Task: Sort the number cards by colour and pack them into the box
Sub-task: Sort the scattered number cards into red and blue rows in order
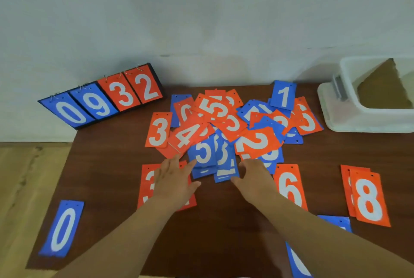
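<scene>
I am resting my left hand (pixel 173 182) flat, fingers straight and spread, over an orange card (pixel 146 179), with its fingertips touching the blue 5 card (pixel 202 153). My right hand (pixel 255 177) is touching the blue cards just at 3 o'clock of that. I cannot tell whether its fingers are gripping one. The mixed pile of number cards (pixel 224 120) is lying at 12 o'clock on the surface (pixel 107 165). The white box (pixel 358 120) is sitting at 2 o'clock, an orange 8 stack (pixel 368 199) at 3 and a blue 0 card (pixel 62 228) at 8.
</scene>
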### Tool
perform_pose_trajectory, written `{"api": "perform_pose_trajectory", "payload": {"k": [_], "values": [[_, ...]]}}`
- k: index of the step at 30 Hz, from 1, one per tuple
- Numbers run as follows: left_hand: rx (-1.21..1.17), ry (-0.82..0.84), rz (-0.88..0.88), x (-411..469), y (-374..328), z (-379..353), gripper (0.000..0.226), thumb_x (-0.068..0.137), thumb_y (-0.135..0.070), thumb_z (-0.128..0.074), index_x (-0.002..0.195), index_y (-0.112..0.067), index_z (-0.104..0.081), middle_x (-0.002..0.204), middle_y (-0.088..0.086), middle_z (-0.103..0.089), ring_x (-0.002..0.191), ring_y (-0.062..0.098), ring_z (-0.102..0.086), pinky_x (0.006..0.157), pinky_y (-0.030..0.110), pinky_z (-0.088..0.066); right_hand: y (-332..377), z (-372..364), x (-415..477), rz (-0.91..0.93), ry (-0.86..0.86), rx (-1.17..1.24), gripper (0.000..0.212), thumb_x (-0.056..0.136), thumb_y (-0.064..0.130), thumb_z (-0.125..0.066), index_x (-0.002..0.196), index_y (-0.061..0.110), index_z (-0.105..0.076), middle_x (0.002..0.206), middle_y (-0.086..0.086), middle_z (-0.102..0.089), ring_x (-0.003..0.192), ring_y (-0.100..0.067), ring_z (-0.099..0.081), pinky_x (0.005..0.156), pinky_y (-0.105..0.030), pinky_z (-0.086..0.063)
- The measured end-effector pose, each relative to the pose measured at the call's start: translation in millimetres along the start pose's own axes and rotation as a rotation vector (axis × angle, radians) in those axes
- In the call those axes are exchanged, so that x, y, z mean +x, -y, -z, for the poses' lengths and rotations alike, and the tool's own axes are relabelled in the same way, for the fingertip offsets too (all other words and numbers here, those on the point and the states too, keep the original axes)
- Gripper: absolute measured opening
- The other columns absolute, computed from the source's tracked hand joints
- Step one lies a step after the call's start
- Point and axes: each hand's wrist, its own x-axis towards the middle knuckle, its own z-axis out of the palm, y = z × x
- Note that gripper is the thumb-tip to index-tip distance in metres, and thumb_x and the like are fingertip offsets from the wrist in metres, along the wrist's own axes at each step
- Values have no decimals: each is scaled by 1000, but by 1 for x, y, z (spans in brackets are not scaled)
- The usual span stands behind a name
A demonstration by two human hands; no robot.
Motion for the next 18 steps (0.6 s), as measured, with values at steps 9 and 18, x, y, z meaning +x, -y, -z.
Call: {"api": "perform_pose_trajectory", "payload": {"k": [9, 18], "values": [[84, 89, -308, 84, 14, 7, 91, 86, -68, -59, 156, -47, -4, 164, 4, 15, 151, 39, 10, 120, 58, -3, 42, -43, 36, -278, -94, -5, 79, 79, 37, -82, 140, 18, -36, 135, -9, -38, 122, -34, -44, 103, -43, -43], [39, 19, -362, 129, 29, 3, 68, 93, -65, -50, 153, -48, -23, 165, 3, 4, 151, 36, 3, 121, 56, -6, 45, -25, 67, -255, -84, 238, 39, 84, 19, -77, 114, 28, -55, 103, 5, -62, 81, -12, -58, 55, -15, -40]]}}
